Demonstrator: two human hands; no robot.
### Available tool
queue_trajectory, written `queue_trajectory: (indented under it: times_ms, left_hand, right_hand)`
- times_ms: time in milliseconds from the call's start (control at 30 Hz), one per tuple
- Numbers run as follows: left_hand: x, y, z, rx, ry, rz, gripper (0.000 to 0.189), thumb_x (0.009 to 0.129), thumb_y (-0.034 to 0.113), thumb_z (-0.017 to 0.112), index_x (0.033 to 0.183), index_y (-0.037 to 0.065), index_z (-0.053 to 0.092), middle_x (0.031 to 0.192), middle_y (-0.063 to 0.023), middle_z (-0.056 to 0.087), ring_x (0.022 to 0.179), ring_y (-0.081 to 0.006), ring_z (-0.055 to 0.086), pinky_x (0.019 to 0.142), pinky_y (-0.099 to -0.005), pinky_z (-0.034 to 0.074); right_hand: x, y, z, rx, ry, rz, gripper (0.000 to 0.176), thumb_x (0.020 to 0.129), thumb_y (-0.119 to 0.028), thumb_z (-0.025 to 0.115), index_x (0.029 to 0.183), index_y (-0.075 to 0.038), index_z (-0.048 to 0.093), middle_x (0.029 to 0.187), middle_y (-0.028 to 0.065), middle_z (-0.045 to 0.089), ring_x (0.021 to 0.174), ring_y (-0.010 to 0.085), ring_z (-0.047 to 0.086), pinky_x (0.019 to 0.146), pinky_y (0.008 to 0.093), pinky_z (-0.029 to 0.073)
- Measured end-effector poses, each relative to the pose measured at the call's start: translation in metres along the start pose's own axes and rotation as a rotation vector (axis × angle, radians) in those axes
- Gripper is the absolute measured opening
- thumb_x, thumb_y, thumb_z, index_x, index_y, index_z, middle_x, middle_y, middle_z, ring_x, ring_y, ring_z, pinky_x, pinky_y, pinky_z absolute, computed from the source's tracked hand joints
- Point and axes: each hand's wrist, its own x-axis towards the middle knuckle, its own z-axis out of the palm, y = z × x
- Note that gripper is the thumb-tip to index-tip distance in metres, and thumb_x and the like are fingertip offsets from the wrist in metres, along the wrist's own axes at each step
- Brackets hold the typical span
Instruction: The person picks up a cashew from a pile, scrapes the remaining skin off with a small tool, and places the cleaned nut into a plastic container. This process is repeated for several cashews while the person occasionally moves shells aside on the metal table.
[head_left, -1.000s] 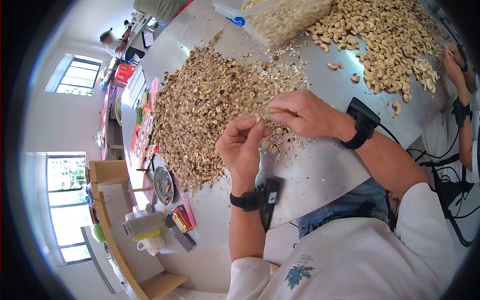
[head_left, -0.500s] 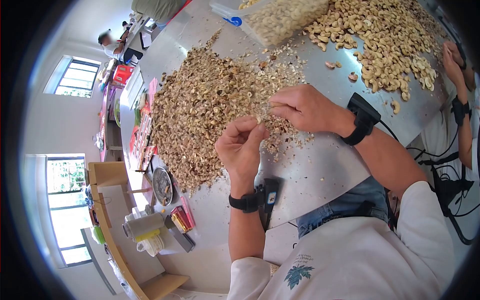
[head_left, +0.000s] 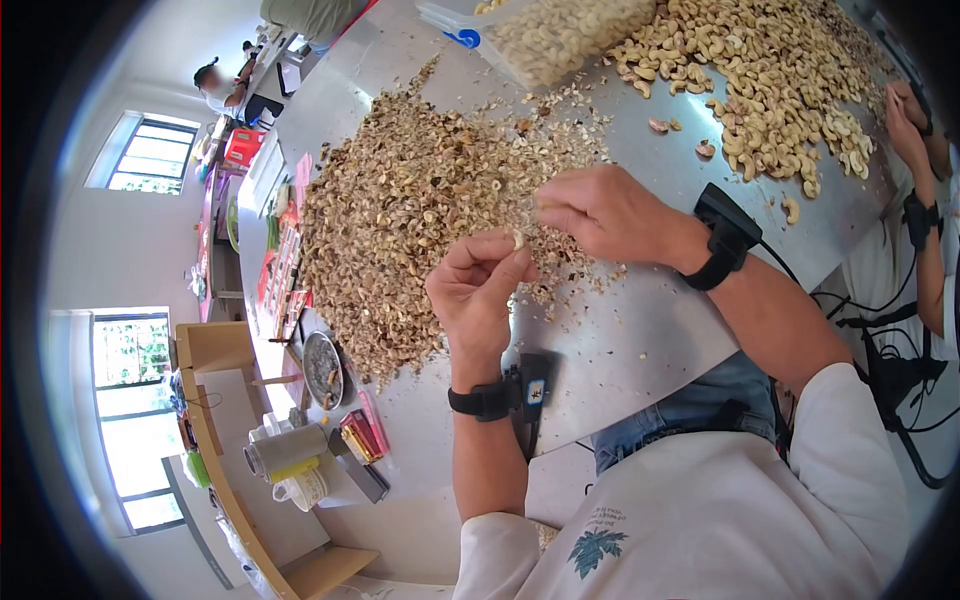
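Note:
My left hand [head_left: 480, 290] pinches a pale cashew [head_left: 518, 240] between thumb and fingertips, over the near edge of a big heap of brown cashew skins and broken bits [head_left: 400, 230]. Just to its right, my right hand [head_left: 605, 210] has thumb and forefinger pressed together; whatever they hold, if anything, is too small and blurred to make out. The two hands are close but apart. Loose crumbs of skin lie on the metal table [head_left: 640, 310] beneath them.
A clear plastic box of cashews [head_left: 570, 45] stands at the back, beside a large cashew pile [head_left: 770, 90]. Another person's hands [head_left: 908, 130] are at the far right. At left sit a round metal ashtray [head_left: 322, 370], small packets [head_left: 362, 437] and a grey cylinder [head_left: 285, 452].
The cashew shows more clearly above my left fingertips. My left hand has shifted slightly left; my right fingers have moved a little and blurred.

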Motion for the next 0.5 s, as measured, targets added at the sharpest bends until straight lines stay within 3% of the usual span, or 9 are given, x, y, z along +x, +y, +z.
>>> queue_trajectory:
  times_ms: [33,167,233,333,500]
  left_hand:
    - [-0.001,0.000,0.000,-0.022,-0.019,-0.008,0.011,0.078,-0.012,0.061,0.086,-0.004,0.062,0.089,-0.0146,0.064,0.065,-0.0186,0.063,0.060,-0.0283,0.052]
    - [0.004,-0.002,-0.006,-0.235,-0.052,-0.123,0.009,0.082,-0.008,0.059,0.087,-0.001,0.063,0.091,-0.0136,0.065,0.068,-0.0175,0.062,0.062,-0.0271,0.050]
    - [0.005,-0.004,-0.005,-0.398,-0.014,-0.166,0.007,0.083,-0.005,0.060,0.088,-0.002,0.063,0.084,-0.0118,0.064,0.066,-0.0168,0.061,0.062,-0.0265,0.050]
    - [0.005,-0.010,-0.006,-0.522,-0.004,-0.188,0.006,0.084,-0.003,0.060,0.090,-0.002,0.062,0.081,-0.0103,0.065,0.064,-0.0165,0.060,0.061,-0.0265,0.050]
    - [0.006,-0.017,-0.013,-0.511,-0.080,-0.180,0.007,0.085,0.001,0.061,0.092,0.004,0.063,0.089,-0.0105,0.066,0.068,-0.0153,0.057,0.064,-0.0266,0.046]
  right_hand:
    - [0.000,0.002,0.001,-0.030,0.070,0.009,0.017,0.079,-0.015,0.059,0.071,0.000,0.053,0.065,0.0181,0.053,0.063,0.0376,0.052,0.057,0.0444,0.040]
    - [0.002,-0.002,-0.008,0.123,-0.065,0.088,0.019,0.079,-0.015,0.061,0.072,0.001,0.052,0.064,0.0182,0.051,0.060,0.0359,0.049,0.055,0.0417,0.038]
    - [0.000,-0.007,-0.006,0.201,-0.081,0.131,0.019,0.078,-0.015,0.061,0.072,0.001,0.052,0.064,0.0181,0.051,0.058,0.0351,0.047,0.055,0.0403,0.038]
    - [-0.001,-0.009,-0.004,0.175,-0.100,0.041,0.013,0.081,-0.011,0.063,0.088,0.001,0.061,0.068,0.0134,0.055,0.060,0.0284,0.052,0.055,0.0345,0.041]
    - [-0.003,-0.011,0.000,0.137,-0.065,-0.030,0.013,0.080,-0.009,0.063,0.089,0.000,0.061,0.069,0.0134,0.056,0.062,0.0289,0.055,0.056,0.0361,0.043]
